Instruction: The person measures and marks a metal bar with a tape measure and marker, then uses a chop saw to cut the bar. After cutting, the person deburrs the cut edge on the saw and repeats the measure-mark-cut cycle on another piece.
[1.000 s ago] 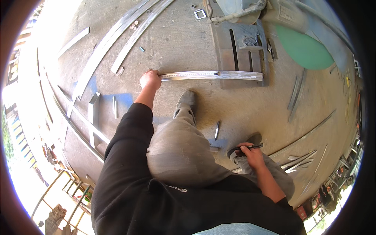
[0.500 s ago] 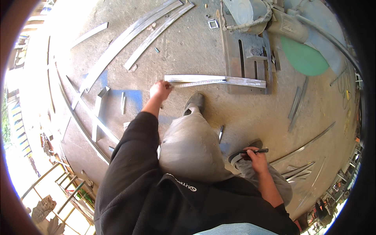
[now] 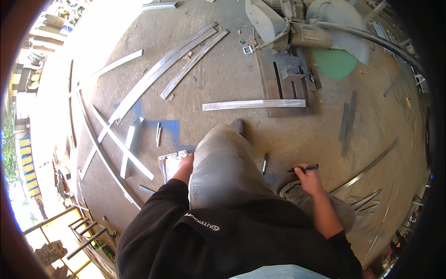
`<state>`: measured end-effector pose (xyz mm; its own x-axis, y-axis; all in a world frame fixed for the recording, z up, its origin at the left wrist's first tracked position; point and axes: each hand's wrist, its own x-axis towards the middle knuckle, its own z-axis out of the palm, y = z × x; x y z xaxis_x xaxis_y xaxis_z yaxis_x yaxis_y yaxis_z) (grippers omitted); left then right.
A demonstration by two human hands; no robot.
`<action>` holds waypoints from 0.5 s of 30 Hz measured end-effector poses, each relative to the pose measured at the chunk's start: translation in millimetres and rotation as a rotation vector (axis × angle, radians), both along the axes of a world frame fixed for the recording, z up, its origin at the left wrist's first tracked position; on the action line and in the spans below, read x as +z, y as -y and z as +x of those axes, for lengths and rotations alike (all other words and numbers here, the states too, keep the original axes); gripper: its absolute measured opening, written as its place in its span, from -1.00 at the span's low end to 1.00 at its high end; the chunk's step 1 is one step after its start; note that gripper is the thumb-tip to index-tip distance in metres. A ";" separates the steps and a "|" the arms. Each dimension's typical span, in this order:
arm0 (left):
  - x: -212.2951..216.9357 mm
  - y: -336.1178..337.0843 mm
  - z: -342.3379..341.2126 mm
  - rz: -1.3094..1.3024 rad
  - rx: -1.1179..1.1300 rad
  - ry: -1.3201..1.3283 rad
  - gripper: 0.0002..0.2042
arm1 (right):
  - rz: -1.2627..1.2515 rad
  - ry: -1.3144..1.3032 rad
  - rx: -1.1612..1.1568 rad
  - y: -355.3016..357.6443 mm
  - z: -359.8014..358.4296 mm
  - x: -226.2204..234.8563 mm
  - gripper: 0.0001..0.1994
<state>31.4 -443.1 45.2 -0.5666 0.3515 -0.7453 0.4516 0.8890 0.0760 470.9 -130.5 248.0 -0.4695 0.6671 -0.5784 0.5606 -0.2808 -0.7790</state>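
My left hand (image 3: 186, 166) is low beside my left knee, its fingers closed at the right edge of a white paper sheet (image 3: 172, 162) that looks to be in a clear sleeve. My right hand (image 3: 308, 180), over my right leg, grips a black marker (image 3: 307, 168) lying across the fingers. Ahead of my left shoe lies a silvery metal bar (image 3: 232, 105), its right end resting on the saw base (image 3: 275, 76). No tape measure shows now. Between my legs a pen (image 3: 265, 163) lies on the floor.
A cut-off saw (image 3: 311, 35) with a green disc-shaped part (image 3: 335, 64) stands far right. Long metal bars (image 3: 160, 58) lie far left, and crossed strips (image 3: 121, 146) nearer. Two pens (image 3: 158, 134) sit by blue paint. Dark strips (image 3: 347, 123) lie right.
My left hand has left the bar and come back toward me, down to the paper sheet. The tape measure is gone from the bar. My right hand still holds the marker.
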 end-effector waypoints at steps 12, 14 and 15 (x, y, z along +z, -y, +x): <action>335.1 -179.7 1.0 1.410 -0.103 -0.302 -0.79 | 0.585 0.198 0.453 11.8 -22.5 105.1 -0.67; 383.8 -199.8 56.2 1.437 -0.400 -0.101 -0.85 | 0.641 0.197 0.527 19.2 -24.9 111.9 -0.67; 397.4 -205.6 85.9 1.369 -0.596 -0.028 -0.81 | 0.658 0.200 0.567 21.8 -26.1 114.7 -0.68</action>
